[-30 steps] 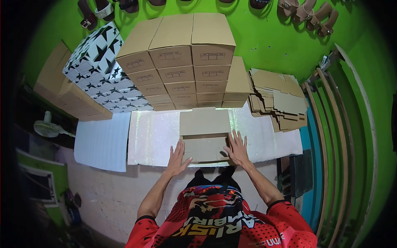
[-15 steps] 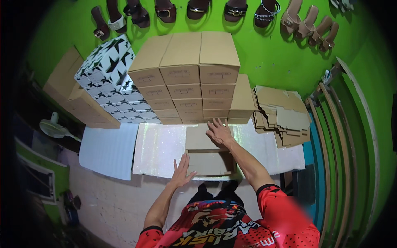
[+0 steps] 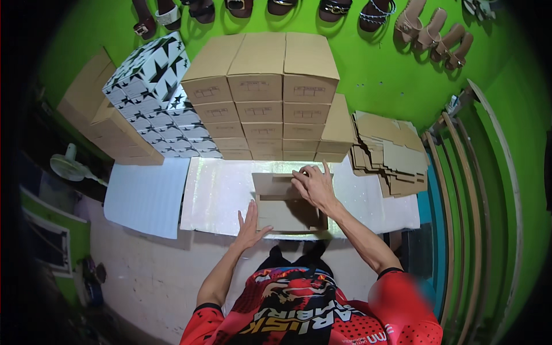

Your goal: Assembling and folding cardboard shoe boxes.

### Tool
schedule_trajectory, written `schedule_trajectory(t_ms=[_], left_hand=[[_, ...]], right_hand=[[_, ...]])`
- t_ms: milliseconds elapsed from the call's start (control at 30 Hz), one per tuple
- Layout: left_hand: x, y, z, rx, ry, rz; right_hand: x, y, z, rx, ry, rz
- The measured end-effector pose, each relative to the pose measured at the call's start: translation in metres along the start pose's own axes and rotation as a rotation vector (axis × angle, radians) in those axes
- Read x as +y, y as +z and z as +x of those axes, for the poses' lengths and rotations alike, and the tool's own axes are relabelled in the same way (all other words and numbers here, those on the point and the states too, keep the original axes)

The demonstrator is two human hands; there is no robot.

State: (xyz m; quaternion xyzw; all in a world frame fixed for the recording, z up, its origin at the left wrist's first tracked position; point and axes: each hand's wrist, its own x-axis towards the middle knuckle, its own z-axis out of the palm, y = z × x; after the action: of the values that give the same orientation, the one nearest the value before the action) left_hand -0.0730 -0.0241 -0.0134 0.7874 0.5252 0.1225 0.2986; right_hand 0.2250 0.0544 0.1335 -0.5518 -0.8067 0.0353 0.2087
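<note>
An open, rectangular brown cardboard box (image 3: 284, 217) lies on the white, glittery surface (image 3: 221, 198), its long axis running left to right before the person. The box's brown lid flap (image 3: 269, 184) stands along the far long side. The right hand (image 3: 315, 187) is nearer it, fingers bent at its right part; whether they pinch it, I cannot tell. The left hand (image 3: 249, 229), fingers spread, rests against the box's left end.

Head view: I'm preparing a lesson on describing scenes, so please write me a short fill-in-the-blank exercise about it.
1. The ____ hand is at the far flap of the open box.
2. The white boxes are patterned with dark ____.
3. The wall bearing sandals is ____.

Missing words: right; stars; green.
</note>
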Motion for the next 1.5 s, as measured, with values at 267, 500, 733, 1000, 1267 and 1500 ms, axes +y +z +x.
schedule_trajectory(t_ms=[267, 500, 733, 1000, 1267, 1500], left_hand=[[-0.016, 0.003, -0.022, 0.222, 0.008, -0.082], [0.016, -0.021, -0.011, 0.122, 0.266, 0.101], [0.029, -0.027, 0.010, 0.046, 0.336, 0.130], [0.024, -0.016, 0.015, 0.049, 0.330, -0.064], [0.033, -0.013, 0.007, 0.020, 0.302, 0.292], [0.020, -0.003, 0.007, -0.002, 0.319, 0.436]], right_hand=[[-0.024, 0.016, -0.110, -0.062, -0.002, 0.266], [-0.012, 0.063, -0.153, -0.059, -0.116, 0.138], [0.005, 0.055, -0.146, -0.072, -0.075, 0.049], [0.015, 0.067, -0.149, -0.127, -0.033, 0.128], [0.013, 0.067, -0.158, -0.253, -0.021, -0.006], [0.008, 0.071, -0.156, -0.259, -0.076, -0.086]])
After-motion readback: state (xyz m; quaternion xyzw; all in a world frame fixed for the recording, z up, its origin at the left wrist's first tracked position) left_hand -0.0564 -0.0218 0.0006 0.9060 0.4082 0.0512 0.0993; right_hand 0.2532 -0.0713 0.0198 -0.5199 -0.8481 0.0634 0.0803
